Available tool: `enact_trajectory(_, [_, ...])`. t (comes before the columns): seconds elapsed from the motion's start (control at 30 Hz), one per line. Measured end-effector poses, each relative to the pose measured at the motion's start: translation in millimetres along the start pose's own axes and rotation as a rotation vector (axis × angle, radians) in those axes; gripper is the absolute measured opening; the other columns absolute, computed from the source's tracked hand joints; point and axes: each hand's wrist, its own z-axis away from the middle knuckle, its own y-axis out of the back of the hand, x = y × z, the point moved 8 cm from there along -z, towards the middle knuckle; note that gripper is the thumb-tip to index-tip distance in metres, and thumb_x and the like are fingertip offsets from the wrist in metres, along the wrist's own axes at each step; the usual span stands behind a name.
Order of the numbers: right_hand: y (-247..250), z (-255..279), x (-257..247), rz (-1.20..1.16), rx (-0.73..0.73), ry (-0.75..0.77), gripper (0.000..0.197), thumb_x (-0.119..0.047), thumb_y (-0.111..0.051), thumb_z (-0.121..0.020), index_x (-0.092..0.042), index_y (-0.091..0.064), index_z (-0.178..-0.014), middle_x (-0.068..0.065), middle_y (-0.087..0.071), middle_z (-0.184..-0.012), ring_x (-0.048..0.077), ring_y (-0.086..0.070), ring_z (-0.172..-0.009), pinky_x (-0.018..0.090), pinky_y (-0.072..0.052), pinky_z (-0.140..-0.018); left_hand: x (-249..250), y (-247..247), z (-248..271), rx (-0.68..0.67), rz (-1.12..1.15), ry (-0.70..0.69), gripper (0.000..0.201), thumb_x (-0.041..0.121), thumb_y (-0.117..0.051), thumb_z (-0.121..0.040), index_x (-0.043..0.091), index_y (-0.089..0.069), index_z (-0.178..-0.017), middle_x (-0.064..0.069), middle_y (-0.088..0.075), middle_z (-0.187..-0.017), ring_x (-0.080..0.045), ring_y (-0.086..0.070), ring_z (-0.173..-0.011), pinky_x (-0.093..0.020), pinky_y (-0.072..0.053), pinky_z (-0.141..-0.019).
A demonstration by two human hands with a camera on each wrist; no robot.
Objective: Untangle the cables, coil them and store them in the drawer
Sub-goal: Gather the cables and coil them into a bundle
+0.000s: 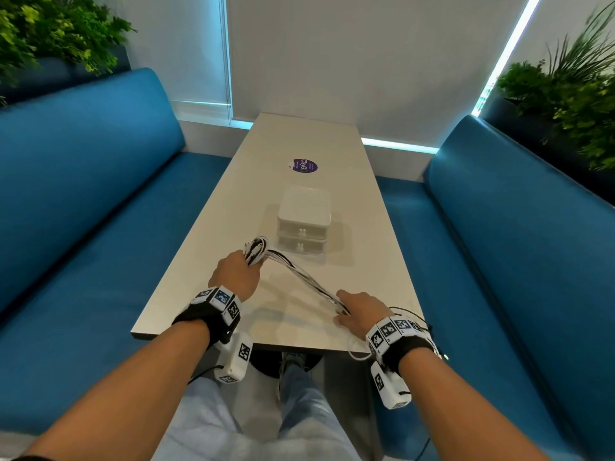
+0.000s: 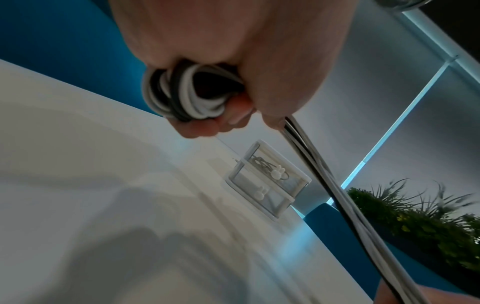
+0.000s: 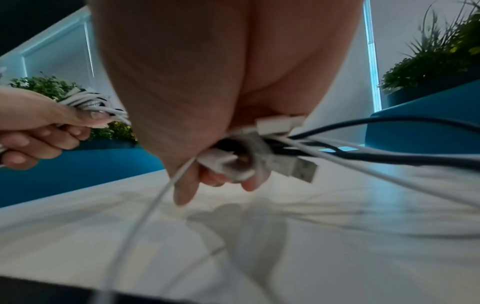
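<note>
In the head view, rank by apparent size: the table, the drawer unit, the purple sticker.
Largest to smallest:
1. table
2. drawer unit
3. purple sticker, though it lies farther from the camera.

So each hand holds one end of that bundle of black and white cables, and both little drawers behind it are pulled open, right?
Not quite. The left hand and the right hand do each hold an end of the cables, but both drawers are shut, as the head view shows.
</note>
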Motion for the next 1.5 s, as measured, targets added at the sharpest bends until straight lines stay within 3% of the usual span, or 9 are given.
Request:
enact_trajectory(0.23, [-4.0,3.2,-23.6,-0.165,0.036,0.119,0.039,-0.060,-0.042,-0.096,-0.022,-0.051,-0.099,0.004,-0.064,-0.090,0.025,-0.060,-0.082,0.037,-0.049,-0.076,-2.8,-7.9,3.9,-0.148,0.423,0.116,0.028,0.035,-0.064,-0.093,0.009,-0.055,-0.085,-0.013,-0.057,-0.055,-0.028,-0.059,-0.052,-0.032,-0.047,-0.055])
enact_trajectory(0.5, [-13.7,3.2,-69.2,0.111,0.145,0.231,0.031,-0.040,-0.035,-0.104,-0.017,-0.036,-0.124,0.016,-0.064,-0.093,0.038,-0.062,-0.081,0.042,-0.050,-0.069,17.6,-23.3,28.8,-0.278,0.545,0.026,0.067,0.071,-0.079,-0.059,0.012,-0.053,-0.073,-0.013,-0.062,-0.056,-0.020,-0.055,-0.049,-0.032,-0.044,-0.054])
enact_trajectory(0.73, [-17.0,13.2,-89.8,0.390,0.092,0.324,0.044,-0.015,-0.048,-0.096,-0.019,-0.036,-0.139,0.017,-0.064,-0.098,0.039,-0.064,-0.084,0.036,-0.037,-0.061,57.3,-38.1,38.8,-0.353,0.500,-0.107,0.063,0.061,-0.088,-0.055,0.018,-0.046,-0.072,-0.002,-0.042,-0.060,-0.016,-0.040,-0.056,-0.031,-0.034,-0.058])
enact_trajectory(0.9, [-19.1,16.6,-92.3,0.462,0.064,0.346,0.045,-0.008,-0.048,-0.094,-0.020,-0.038,-0.136,0.017,-0.064,-0.094,0.038,-0.065,-0.080,0.037,-0.040,-0.059,60.5,-52.2,36.4,-0.364,0.245,-0.172,0.063,0.056,-0.088,-0.043,0.015,-0.068,-0.087,-0.001,-0.072,-0.076,-0.015,-0.067,-0.071,-0.039,-0.058,-0.074])
enact_trajectory(1.0, [-24.3,14.1,-92.3,0.454,0.058,0.341,0.046,-0.008,-0.051,-0.093,-0.018,-0.036,-0.135,0.016,-0.063,-0.091,0.037,-0.064,-0.078,0.037,-0.039,-0.057,62.8,-52.2,35.4,-0.381,0.255,-0.191,0.041,0.039,-0.082,-0.053,0.021,-0.067,-0.087,0.003,-0.071,-0.081,-0.016,-0.068,-0.080,-0.035,-0.058,-0.077])
enact_trajectory(1.13, [-24.9,9.0,-88.6,0.263,0.053,0.297,0.035,-0.023,-0.049,-0.097,-0.015,-0.042,-0.130,0.017,-0.063,-0.097,0.038,-0.064,-0.084,0.038,-0.045,-0.061,68.8,-46.7,37.3,-0.386,0.339,-0.204,0.014,0.013,-0.068,-0.075,0.013,-0.061,-0.087,-0.002,-0.066,-0.076,-0.016,-0.056,-0.068,-0.027,-0.046,-0.066])
enact_trajectory(1.2, [-21.1,7.6,-84.4,0.045,0.035,0.282,0.034,-0.035,-0.053,-0.093,-0.015,-0.050,-0.119,0.016,-0.065,-0.100,0.036,-0.063,-0.089,0.038,-0.050,-0.069,68.5,-46.5,36.1,-0.372,0.362,-0.199,0.016,0.012,-0.060,-0.082,0.008,-0.059,-0.097,-0.012,-0.065,-0.082,-0.017,-0.055,-0.068,-0.027,-0.045,-0.062])
enact_trajectory(1.3, [-14.9,2.4,-76.8,-0.159,0.022,0.249,0.035,-0.044,-0.064,-0.080,-0.020,-0.053,-0.103,0.006,-0.067,-0.096,0.024,-0.061,-0.081,0.033,-0.048,-0.068,61.0,-50.3,35.0,-0.371,0.426,-0.105,0.014,0.013,-0.049,-0.095,0.012,-0.050,-0.109,-0.008,-0.060,-0.084,-0.020,-0.062,-0.066,-0.029,-0.046,-0.055])
enact_trajectory(1.5, [-16.1,-12.6,-69.3,-0.072,0.031,0.244,0.031,-0.030,-0.065,-0.085,-0.019,-0.058,-0.113,0.010,-0.068,-0.103,0.030,-0.064,-0.094,0.033,-0.048,-0.075,64.4,-47.0,38.3,-0.349,0.473,-0.085,0.015,0.008,-0.064,-0.084,0.010,-0.054,-0.072,-0.010,-0.053,-0.059,-0.021,-0.052,-0.052,-0.027,-0.043,-0.051])
